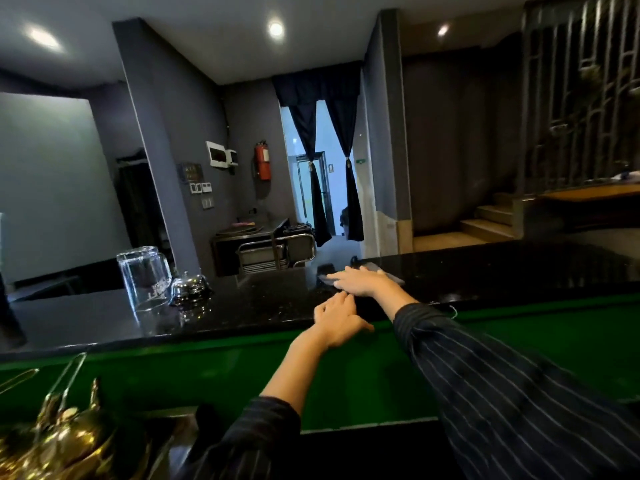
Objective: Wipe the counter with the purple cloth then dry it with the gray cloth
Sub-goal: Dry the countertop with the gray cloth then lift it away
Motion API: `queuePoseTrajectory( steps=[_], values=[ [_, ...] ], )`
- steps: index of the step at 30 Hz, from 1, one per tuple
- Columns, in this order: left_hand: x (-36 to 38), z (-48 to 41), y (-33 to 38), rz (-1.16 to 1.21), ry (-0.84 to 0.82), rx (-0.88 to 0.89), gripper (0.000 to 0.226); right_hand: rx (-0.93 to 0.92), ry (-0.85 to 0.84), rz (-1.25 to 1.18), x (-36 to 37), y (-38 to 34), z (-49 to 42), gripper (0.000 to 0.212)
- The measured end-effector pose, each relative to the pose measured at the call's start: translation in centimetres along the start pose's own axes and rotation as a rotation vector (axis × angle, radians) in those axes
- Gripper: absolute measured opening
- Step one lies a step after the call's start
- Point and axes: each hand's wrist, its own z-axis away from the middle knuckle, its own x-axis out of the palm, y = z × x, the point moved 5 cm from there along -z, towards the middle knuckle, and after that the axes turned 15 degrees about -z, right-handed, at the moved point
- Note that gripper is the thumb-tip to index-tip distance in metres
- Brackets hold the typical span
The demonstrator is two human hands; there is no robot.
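Cloth (389,274) flat on black counter (242,306), pinned beneath right hand (360,282); pale, purple or gray not certain. Right fingers straight, pressed together, palm down. Left hand (337,318) just behind them, fingers loosely bent over counter edge, holding nothing. Best practice: keep palm pressure even, overlap passes, stay clear of glass (145,278) and bell (190,289) well left of fingers.

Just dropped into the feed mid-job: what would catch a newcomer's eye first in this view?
The two hands at mid-frame stand out: the right hand lies flat on a gray cloth on the glossy black counter, and the left hand rests at the counter's near edge. Further left on the counter stand an upturned glass and a silver bell. A shiny gold ornament fills the bottom-left corner.
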Motion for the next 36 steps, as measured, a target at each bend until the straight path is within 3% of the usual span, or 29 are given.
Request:
queuePoseTrajectory(
  steps=[5, 7, 10, 14, 19, 25, 29, 32, 36],
  values=[
    [-0.9, 1.3, -5.5, -0.147, -0.004, 0.149, 0.055, -0.050, -0.016, -0.003, 0.4, -0.5, 3.1, 0.045],
    [-0.6, 1.9, -9.6, -0.233, -0.024, 0.095, 0.067, -0.097, -0.030, -0.005, -0.1, 0.1, 5.4, 0.044],
    [-0.1, 2.9, -12.4, -0.291, 0.078, 0.063, 0.091, -0.067, -0.029, -0.073, -1.4, 2.4, 6.9, 0.041],
    [0.0, 2.8, -11.9, -0.288, 0.197, 0.046, 0.103, 0.118, 0.068, -0.031, -2.5, 4.6, 4.6, 0.046],
    [-0.4, 2.2, -12.3, -0.245, 0.253, 0.008, 0.113, 0.282, 0.201, 0.036, -0.9, 2.4, 0.9, 0.054],
    [-0.7, 2.4, -12.0, -0.210, 0.201, -0.013, 0.113, -0.070, 0.000, 0.124, 4.3, -7.7, 1.4, 0.049],
    [-0.9, 2.6, -11.9, -0.163, 0.125, -0.033, 0.116, -0.313, -0.171, 0.004, 3.9, -7.3, 6.1, 0.047],
    [-0.7, 2.5, -12.1, -0.237, 0.016, -0.050, 0.109, -0.331, -0.218, -0.175, 1.0, -2.4, 9.1, 0.044],
    [-0.6, 2.7, -11.9, -0.280, -0.013, -0.038, 0.109, -0.166, -0.073, -0.270, -3.1, 6.1, 9.8, 0.043]
  ],
)
